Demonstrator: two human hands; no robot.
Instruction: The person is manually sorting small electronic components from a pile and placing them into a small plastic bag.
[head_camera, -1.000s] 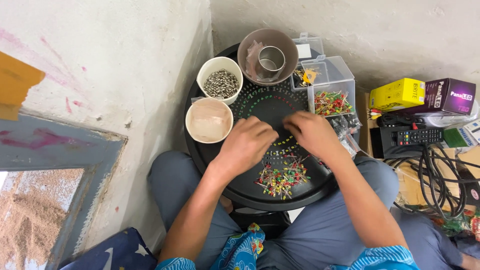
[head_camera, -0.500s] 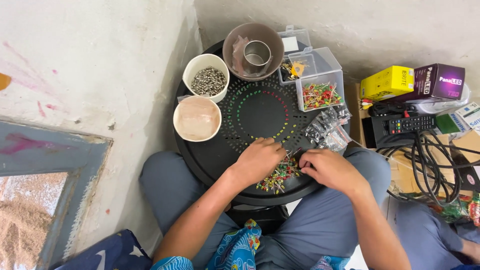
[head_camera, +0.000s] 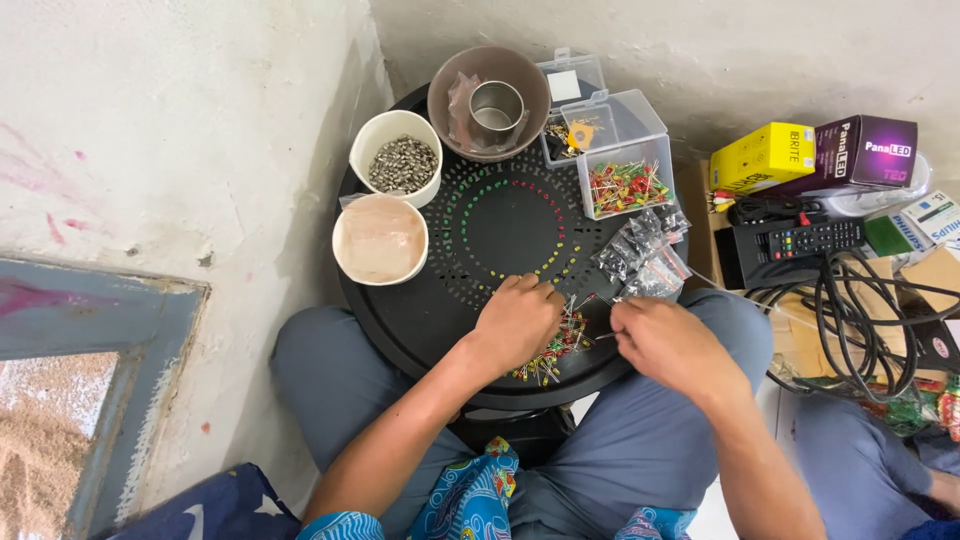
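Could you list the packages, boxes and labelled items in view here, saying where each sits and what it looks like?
Yellow carton: right of the round black tray, rectangular, bright yellow.
Purple carton: beside the yellow one, rectangular, dark purple and black.
Green-and-white box: far right edge, flat.
Small plastic bags: on the tray's right rim, clear, crinkled.
Clear plastic case: at the tray's back right, lid open, holding multicoloured pieces.

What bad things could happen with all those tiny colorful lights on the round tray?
The loose pile of small LEDs lies near the front edge of the round black tray, under the left hand and beside the right hand; a sweep could knock some onto the lap. The clear plastic box of LEDs has its lid open, so a bump might spill it.
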